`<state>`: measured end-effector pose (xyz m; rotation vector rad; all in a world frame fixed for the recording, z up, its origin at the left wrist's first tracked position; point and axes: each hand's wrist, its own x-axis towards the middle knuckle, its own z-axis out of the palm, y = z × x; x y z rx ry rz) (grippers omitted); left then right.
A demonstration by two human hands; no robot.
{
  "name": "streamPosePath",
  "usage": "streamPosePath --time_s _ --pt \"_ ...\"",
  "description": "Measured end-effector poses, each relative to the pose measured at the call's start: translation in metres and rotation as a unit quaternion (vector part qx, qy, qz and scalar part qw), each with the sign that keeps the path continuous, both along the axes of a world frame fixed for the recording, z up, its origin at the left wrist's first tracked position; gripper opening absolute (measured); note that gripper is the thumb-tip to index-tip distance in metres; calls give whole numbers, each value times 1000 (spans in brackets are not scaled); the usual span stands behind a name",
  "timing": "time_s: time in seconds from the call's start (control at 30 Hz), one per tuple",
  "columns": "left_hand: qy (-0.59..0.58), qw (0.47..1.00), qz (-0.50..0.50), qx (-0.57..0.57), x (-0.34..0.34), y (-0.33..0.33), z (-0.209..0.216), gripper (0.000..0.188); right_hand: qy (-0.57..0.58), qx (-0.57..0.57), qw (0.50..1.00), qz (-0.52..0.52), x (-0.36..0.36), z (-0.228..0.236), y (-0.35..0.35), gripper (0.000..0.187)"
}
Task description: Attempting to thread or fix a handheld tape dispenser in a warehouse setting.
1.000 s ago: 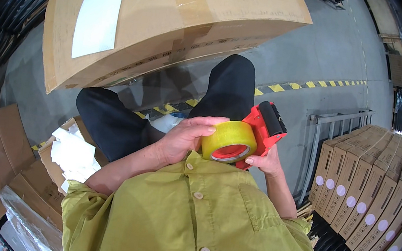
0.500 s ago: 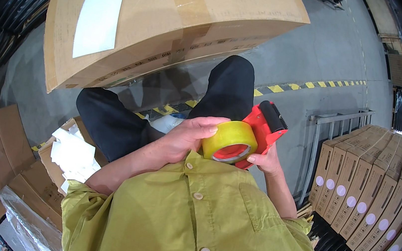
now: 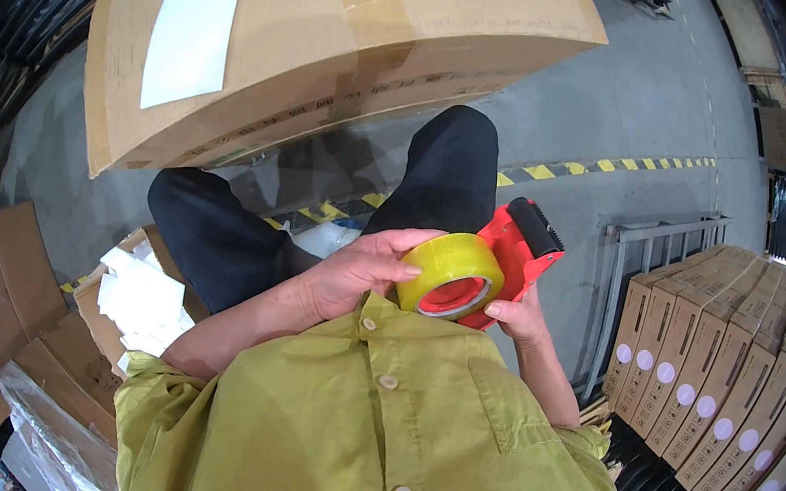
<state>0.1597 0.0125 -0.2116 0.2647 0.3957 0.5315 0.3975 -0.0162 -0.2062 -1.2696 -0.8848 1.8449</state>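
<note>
In front of my chest is a red tape dispenser (image 3: 519,244) with a black roller and a toothed metal edge at its top. A wide roll of yellowish clear tape (image 3: 451,253) sits on its red hub. My right hand (image 3: 519,318) grips the dispenser from the right, its thumb beside the roll and its other fingers mostly hidden. My left hand (image 3: 373,265) holds the left side of the roll, thumb and fingers against the tape; some fingertips are hidden behind it.
A large taped cardboard box (image 3: 280,45) with a white sheet (image 3: 193,33) on it stands ahead. At left, an open carton (image 3: 106,304) holds white papers (image 3: 143,298). Several narrow cartons (image 3: 694,351) stand in a row at right, near a grey metal frame (image 3: 670,230).
The fingers of my left hand have shifted slightly on the tape roll. My right hand keeps its hold on the dispenser almost unmoved.
</note>
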Motion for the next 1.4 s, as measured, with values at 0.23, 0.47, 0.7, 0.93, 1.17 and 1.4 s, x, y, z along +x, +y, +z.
streamPosePath --time_s 0.23,0.47,0.7,0.93,1.17,1.4 --pt "-7 999 17 -44 3 -2 3 60 -5 8 1000 -3 2 -8 -2 91" --pt "-32 999 -1 9 8 -3 -13 65 90 -92 989 -69 7 -30 -12 90" --pt "-25 999 14 -21 11 -1 -12 59 107 -81 989 -64 2 -26 -12 82" --pt "-14 998 59 -27 13 10 -12 51 89 -21 995 -46 -1 -32 -2 83" --pt "88 992 63 -65 13 11 -18 49 96 -38 993 -52 -10 -35 -2 77" --pt "55 997 41 17 16 10 -15 60 149 -104 972 -148 -12 -45 -6 56"
